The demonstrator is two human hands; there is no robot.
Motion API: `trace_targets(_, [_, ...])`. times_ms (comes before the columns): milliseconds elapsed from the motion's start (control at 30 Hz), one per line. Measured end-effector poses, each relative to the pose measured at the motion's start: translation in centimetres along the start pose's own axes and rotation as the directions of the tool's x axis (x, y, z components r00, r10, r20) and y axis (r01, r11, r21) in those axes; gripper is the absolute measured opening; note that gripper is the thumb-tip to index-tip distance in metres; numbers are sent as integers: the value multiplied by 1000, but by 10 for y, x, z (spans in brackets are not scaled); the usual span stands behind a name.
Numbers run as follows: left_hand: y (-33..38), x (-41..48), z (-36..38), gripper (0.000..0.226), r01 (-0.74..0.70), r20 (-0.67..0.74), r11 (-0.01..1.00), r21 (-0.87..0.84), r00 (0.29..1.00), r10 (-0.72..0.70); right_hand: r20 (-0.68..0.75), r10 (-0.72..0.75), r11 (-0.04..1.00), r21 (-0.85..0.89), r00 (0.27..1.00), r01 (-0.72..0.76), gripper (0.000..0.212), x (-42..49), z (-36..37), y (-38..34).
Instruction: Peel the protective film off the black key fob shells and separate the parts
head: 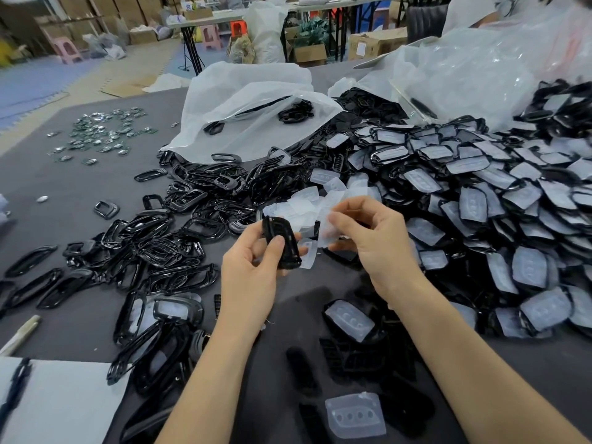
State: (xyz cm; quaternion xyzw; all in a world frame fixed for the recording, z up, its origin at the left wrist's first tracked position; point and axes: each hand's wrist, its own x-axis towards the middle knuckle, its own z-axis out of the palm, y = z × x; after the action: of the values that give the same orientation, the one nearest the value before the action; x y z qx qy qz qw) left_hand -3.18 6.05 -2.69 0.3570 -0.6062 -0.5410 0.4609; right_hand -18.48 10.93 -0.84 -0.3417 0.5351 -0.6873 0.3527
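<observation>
Left hand (248,274) grips one black shell (281,248), thumb across its face, fingers curled behind. Right hand (376,248) pinches the clear film (326,233) between thumb and forefinger, just beside the shell at its 3 o'clock. Judgement: the shell is light, rigid and glossy, likely slippery, and best held by its edges. The film is thin and limp and should be taken at a corner. Whether the two are fully parted cannot be told. Unpeeled shells (480,203) heap at 2 o'clock.

Grey cloth-covered surface (80,187), warehouse-type room. Blue foam mat floor (32,88) at left. Folding table (205,20) on black legs at the back, pink stool (65,48), orange stool (237,27), white sack (266,30), cardboard boxes (374,43) on the floor, stacked cartons (128,8) along the far wall. Flat, even light.
</observation>
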Motion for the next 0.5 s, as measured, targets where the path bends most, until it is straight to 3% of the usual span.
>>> trace_targets(233, [-1,-2,4,24,-95,15,970,222,995,94,294,-52,996,-59,954,72,15,-10,10,0])
trace_targets(400, [-2,-3,5,18,-147,52,959,242,989,138,282,-110,979,-136,953,153,15,-11,13,3])
trace_targets(500, [-3,-2,5,24,-159,49,947,279,987,151,253,-158,932,-281,954,229,21,-11,13,4])
